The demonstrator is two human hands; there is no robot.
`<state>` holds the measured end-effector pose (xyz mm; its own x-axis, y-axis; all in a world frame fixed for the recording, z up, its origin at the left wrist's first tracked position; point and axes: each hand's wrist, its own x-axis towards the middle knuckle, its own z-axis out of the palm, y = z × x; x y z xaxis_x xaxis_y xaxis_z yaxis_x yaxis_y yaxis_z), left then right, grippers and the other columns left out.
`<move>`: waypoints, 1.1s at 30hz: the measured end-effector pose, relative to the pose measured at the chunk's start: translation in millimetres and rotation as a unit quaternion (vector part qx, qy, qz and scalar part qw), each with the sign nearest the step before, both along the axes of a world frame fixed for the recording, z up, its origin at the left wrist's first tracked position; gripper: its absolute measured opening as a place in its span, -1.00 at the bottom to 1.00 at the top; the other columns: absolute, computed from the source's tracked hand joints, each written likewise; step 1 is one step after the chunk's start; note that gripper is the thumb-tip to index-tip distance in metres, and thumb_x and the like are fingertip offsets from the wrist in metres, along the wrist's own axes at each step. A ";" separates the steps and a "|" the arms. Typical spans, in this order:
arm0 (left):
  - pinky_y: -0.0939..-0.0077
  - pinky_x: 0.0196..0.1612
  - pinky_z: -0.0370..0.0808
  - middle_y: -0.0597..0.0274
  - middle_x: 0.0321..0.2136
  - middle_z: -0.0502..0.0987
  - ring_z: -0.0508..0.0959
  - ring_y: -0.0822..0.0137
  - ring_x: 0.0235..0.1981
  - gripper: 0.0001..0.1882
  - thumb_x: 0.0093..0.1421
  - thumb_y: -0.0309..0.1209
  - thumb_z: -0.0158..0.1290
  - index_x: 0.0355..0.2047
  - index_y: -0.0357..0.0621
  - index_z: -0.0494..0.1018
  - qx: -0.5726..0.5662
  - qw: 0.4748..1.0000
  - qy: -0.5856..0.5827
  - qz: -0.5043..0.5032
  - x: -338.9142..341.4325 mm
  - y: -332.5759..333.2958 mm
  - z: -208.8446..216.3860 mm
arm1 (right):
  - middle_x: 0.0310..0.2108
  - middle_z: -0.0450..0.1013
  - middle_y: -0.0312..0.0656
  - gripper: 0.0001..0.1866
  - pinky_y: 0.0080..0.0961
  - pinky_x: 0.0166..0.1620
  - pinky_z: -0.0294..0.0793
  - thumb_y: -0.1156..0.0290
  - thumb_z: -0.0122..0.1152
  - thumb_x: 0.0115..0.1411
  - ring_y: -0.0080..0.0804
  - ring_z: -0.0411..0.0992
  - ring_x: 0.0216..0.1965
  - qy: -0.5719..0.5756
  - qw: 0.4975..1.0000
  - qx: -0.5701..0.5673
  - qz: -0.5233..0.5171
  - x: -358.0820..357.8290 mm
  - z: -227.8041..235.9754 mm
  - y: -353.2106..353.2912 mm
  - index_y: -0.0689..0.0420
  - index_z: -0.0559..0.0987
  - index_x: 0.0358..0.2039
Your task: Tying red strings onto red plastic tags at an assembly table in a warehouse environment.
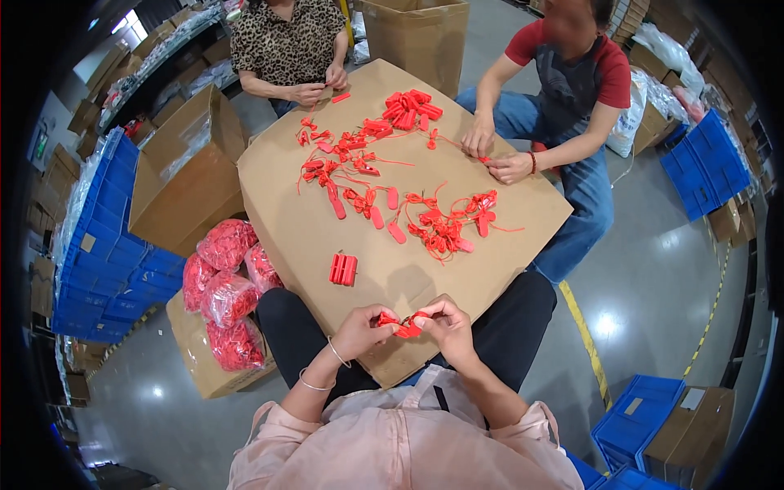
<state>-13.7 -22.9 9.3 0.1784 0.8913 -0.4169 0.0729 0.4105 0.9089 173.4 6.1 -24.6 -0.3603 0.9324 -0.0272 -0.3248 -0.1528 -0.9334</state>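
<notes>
The left hand (364, 331) and the right hand (449, 331) meet above the near corner of the tan worktop (298, 233), in front of the person's pale pink top (392, 445). Each grip is closed, thumb and fingers pinching opposite ends of a small red item (403, 329); the fingers hide part of it, so its exact shape is unclear. Two thin bracelets (317, 383) circle the left wrist and forearm.

Just beyond the left hand lies a compact stack of red bars (343, 269). To its left, beside the worktop, clear bags of red pieces (231, 299) rest on and around a low cardboard carton (200, 359).

Farther across the worktop, a tangle of red cords with flat tags (441, 233) spreads right of centre, and more corded red pieces (331, 169) trail behind it toward a heap of red bars (408, 110).

At the right edge, a co-worker in a red-sleeved shirt (608, 77) handles a red piece with both hands. At the far left edge, another in a leopard-print shirt (286, 45) does likewise, near a tall open cardboard box (416, 49).
</notes>
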 end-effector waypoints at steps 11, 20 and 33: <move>0.76 -0.52 0.36 0.34 -0.57 0.46 0.42 0.60 -0.60 -0.85 0.11 -0.48 0.02 -0.32 -0.29 0.42 0.036 0.995 -0.086 0.023 11.8 -4.1 -19.3 | -0.43 0.45 -0.30 -0.93 -0.70 -0.31 0.34 0.49 0.11 0.12 -0.66 0.37 -0.43 0.095 0.986 -0.138 -0.006 -5.4 -21.8 -12.0 0.17 0.45 -0.36; 0.70 -0.47 0.43 0.27 -0.47 0.47 0.44 0.56 -0.57 -0.82 0.14 -0.48 -0.01 -0.25 -0.29 0.39 -0.023 0.993 -0.107 0.034 8.2 6.0 -9.6 | -0.44 0.44 -0.26 -0.82 -0.65 -0.45 0.41 0.46 0.04 0.15 -0.55 0.42 -0.45 -0.007 0.986 -0.164 0.034 1.5 -21.7 -2.5 0.17 0.36 -0.22; 0.28 -0.31 0.41 -0.01 -0.44 0.44 0.45 0.07 -0.40 -0.78 0.11 -0.32 -0.03 -0.33 -0.23 0.40 0.245 0.839 0.426 0.234 -97.3 37.9 -79.3 | -0.46 0.46 -0.30 -0.73 -0.76 -0.48 0.34 0.27 0.01 0.19 -0.63 0.41 -0.52 -0.043 0.949 -0.288 0.125 23.5 -29.9 2.6 0.16 0.42 -0.18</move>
